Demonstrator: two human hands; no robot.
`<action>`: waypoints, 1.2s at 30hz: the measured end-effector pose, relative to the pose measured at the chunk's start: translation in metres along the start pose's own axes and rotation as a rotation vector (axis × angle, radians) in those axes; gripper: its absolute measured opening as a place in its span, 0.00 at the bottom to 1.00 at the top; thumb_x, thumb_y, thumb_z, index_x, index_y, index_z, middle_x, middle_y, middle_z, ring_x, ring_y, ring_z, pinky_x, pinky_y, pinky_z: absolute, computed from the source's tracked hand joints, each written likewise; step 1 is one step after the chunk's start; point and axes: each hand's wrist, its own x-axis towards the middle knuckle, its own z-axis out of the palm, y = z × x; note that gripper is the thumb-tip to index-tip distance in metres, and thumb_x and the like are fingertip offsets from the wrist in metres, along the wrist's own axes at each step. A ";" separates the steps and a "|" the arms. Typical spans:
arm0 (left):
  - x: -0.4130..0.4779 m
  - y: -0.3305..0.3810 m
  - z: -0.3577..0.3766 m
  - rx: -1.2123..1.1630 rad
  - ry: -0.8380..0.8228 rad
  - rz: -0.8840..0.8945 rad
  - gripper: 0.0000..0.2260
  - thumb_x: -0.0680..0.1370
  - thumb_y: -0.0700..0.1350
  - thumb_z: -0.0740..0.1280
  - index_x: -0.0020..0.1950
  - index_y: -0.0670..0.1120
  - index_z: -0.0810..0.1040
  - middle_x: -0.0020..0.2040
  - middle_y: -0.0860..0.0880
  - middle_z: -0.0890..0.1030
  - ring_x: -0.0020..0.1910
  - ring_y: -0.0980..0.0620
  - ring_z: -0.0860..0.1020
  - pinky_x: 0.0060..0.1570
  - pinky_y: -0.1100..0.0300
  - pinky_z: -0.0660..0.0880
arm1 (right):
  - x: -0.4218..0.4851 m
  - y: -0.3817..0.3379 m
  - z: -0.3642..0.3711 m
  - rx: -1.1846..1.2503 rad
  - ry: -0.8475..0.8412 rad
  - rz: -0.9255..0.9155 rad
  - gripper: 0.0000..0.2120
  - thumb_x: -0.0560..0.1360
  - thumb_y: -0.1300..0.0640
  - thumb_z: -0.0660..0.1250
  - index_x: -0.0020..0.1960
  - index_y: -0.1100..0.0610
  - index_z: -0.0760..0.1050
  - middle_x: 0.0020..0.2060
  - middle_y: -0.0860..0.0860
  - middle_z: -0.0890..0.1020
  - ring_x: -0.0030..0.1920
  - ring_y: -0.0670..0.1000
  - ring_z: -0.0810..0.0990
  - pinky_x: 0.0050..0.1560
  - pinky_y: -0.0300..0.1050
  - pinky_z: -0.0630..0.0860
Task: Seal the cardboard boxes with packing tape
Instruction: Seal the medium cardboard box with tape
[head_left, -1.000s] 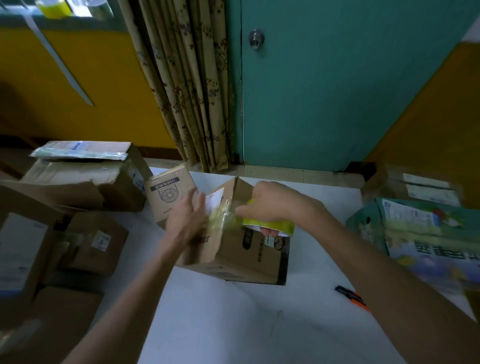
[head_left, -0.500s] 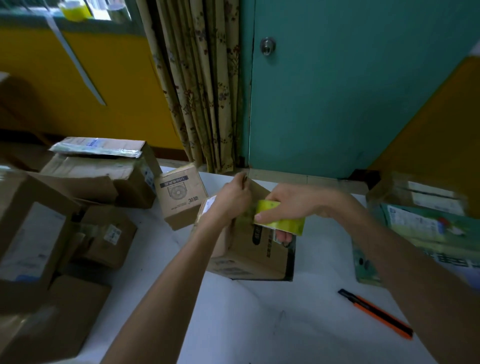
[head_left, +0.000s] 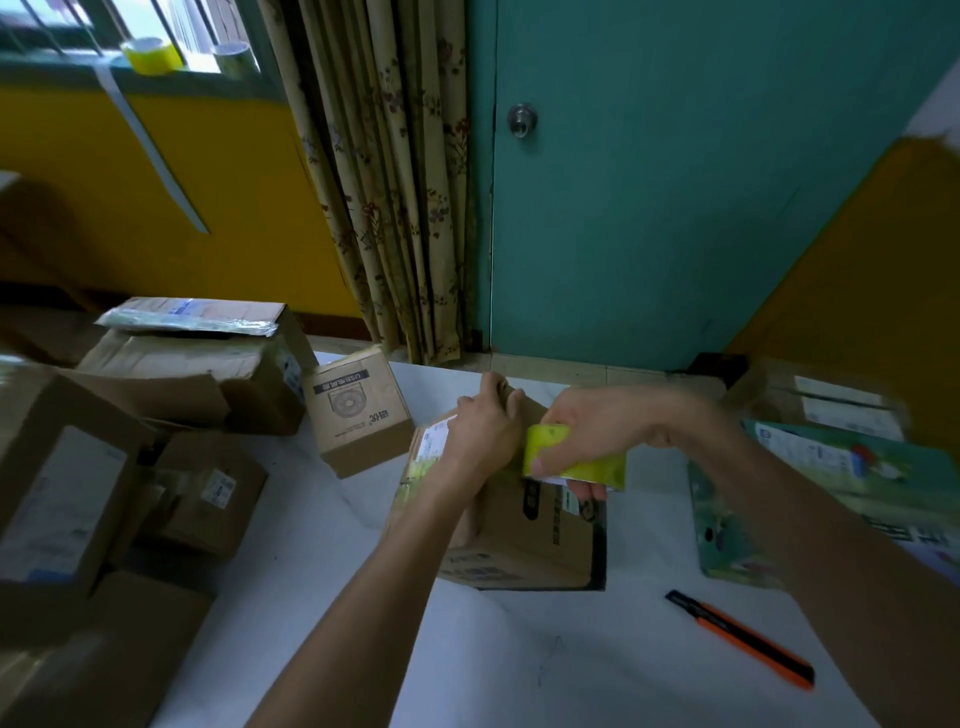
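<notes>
Cardboard box (head_left: 540, 525): mid-bench (head_left: 519, 660), tilted. Left hand (head_left: 483, 431) on its top, fingers hooked over the far edge, likely steadying it. Right hand (head_left: 582, 423) beside, gripping the tape roll (head_left: 576, 462) against the box top, presumably to draw tape across. Utility knife (head_left: 737, 636): right of box, untouched.

1. White table (head_left: 519, 654), spread under the grip and out to every side.
2. Box (head_left: 545, 540), straight under the grip, standing on the table.
3. Fan box (head_left: 358, 421), left of the grip and a little beyond it, near the box but apart, print upside down.
4. Knife (head_left: 743, 642), orange and black, nearer than the grip and off to its right, flat, well apart from the box.
5. Green box (head_left: 831, 457), right of the grip; brown box (head_left: 831, 410) just beyond it.
6. Open box (head_left: 208, 379), far left of the grip; label box (head_left: 208, 493) nearer on that side, tall box (head_left: 62, 493) beside it.
</notes>
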 end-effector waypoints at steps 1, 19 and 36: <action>0.000 -0.003 -0.003 -0.024 -0.009 -0.002 0.13 0.84 0.59 0.54 0.63 0.53 0.66 0.58 0.40 0.78 0.55 0.39 0.77 0.53 0.48 0.73 | -0.001 0.000 0.000 0.020 -0.024 -0.019 0.13 0.79 0.53 0.68 0.53 0.63 0.77 0.40 0.57 0.86 0.38 0.55 0.85 0.42 0.48 0.82; -0.027 -0.066 0.044 -0.371 0.110 0.043 0.19 0.74 0.51 0.71 0.62 0.51 0.71 0.51 0.52 0.81 0.49 0.53 0.81 0.47 0.56 0.81 | 0.036 -0.009 0.033 -0.057 0.081 -0.092 0.15 0.79 0.46 0.64 0.52 0.58 0.79 0.36 0.57 0.85 0.33 0.55 0.86 0.37 0.44 0.83; -0.019 -0.044 0.043 -0.073 0.084 0.067 0.21 0.80 0.68 0.57 0.64 0.55 0.71 0.58 0.52 0.80 0.53 0.52 0.79 0.54 0.48 0.80 | -0.002 0.084 -0.008 -0.721 0.362 0.349 0.34 0.64 0.20 0.60 0.31 0.52 0.68 0.29 0.48 0.74 0.29 0.45 0.70 0.36 0.42 0.70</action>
